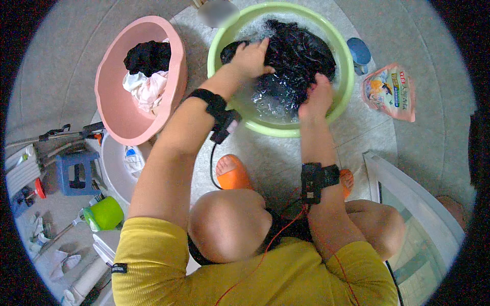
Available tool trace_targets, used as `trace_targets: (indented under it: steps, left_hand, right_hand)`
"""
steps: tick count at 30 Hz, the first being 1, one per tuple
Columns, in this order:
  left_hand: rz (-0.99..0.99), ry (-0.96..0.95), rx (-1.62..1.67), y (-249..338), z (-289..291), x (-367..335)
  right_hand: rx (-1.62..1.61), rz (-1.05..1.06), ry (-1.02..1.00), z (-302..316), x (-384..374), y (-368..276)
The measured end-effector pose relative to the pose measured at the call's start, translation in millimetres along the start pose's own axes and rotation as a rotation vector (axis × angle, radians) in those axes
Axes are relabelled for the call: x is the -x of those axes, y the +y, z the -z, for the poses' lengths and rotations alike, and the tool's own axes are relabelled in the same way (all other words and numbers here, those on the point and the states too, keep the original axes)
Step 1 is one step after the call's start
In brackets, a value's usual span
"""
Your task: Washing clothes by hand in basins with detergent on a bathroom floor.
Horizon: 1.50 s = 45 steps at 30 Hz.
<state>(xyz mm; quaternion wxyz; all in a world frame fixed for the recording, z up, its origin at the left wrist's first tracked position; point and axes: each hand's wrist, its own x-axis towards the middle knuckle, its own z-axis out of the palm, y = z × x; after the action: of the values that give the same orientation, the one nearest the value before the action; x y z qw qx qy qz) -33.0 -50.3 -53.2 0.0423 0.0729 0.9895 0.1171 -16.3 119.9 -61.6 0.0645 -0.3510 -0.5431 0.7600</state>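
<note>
Soaked black fabric in the far, round, pale-green plastic basin seems mid-wash, my left hand splayed on it, my right hand at its near-right edge, grip unclear, while black and pale clothes in the left pink plastic tub look unwashed.
</note>
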Motion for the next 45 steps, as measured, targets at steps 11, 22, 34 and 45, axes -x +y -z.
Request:
trace_targets:
  steps: [11,22,34,45]
  left_hand:
    - [0.148,-0.517,0.072,5,59,33]
    - [-0.127,0.185,0.826,90,38,39]
    - [0.337,0.130,0.414,49,46,-3]
    - [0.333,-0.093,0.234,17,24,10]
  right_hand:
    - [-0.309,-0.964,-0.350,4,42,7]
    - [-0.324,-0.555,-0.525,-28,14,-42]
    - [-0.482,-0.697,-0.538,-32,57,-35]
    - [-0.684,-0.561,-1.090,0,-22,-5]
